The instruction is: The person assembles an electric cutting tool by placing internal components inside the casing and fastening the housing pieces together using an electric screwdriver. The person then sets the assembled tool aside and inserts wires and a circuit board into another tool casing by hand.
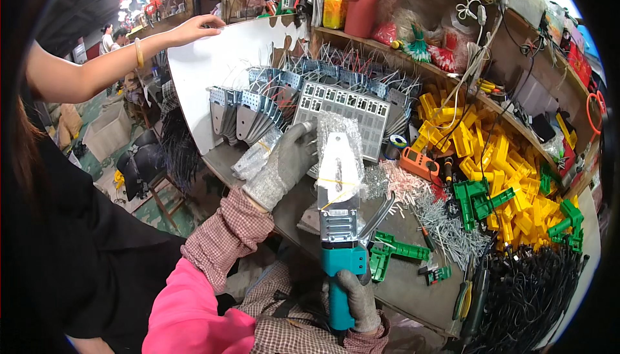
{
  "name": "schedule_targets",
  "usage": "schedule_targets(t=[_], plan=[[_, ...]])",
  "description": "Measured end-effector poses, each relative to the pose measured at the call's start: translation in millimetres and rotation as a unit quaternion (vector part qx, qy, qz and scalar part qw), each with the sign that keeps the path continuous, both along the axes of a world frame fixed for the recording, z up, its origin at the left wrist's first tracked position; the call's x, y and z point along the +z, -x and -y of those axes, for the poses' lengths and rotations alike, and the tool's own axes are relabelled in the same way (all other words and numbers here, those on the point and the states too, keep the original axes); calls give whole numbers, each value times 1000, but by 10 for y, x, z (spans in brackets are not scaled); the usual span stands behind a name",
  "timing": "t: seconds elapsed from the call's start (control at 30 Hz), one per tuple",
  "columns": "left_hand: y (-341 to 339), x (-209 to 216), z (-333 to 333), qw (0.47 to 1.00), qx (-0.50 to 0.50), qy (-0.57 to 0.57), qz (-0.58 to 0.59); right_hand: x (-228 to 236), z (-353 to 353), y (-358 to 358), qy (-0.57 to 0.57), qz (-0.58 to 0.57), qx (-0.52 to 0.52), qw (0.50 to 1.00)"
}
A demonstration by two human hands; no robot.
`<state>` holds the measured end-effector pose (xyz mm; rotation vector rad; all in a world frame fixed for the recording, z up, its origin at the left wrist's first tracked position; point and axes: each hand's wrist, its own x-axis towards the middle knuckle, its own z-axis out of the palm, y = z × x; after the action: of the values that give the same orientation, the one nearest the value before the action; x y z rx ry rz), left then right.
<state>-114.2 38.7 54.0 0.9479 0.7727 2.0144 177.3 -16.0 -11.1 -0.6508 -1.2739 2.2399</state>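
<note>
a long teal-bodied, metal-necked hand tool (343, 260) is pointing forward, a flat white bubble-wrapped piece (337, 157) sitting at its far end. left of the tool, the grey-gloved left hand (284, 163) is hovering, its grip unclear; at the tool's near end, the grey-gloved right hand (361, 299) is curling tightly round it. the step is seemingly positioning the tool, probably calling next for steady support.

Left hand (284, 165) gloved, forward, fingers bent; right hand (360, 301) gloved, nearer body, fingers curled.

A workshop, judging by the teal handheld tool (342, 261), orange meter (418, 163), yellow plastic parts (510, 166) and black cables (533, 296).
</note>
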Motion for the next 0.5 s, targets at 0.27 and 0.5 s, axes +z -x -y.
schedule_targets(t=[0.27, 0.5], plan=[[-794, 77, 764, 703, 321, 85, -629, 35, -30, 54, -25, -26, -44, 998], [-839, 134, 611, 659, 292, 143, -678, 14, 30, 96, -108, 33, -121, 986]])
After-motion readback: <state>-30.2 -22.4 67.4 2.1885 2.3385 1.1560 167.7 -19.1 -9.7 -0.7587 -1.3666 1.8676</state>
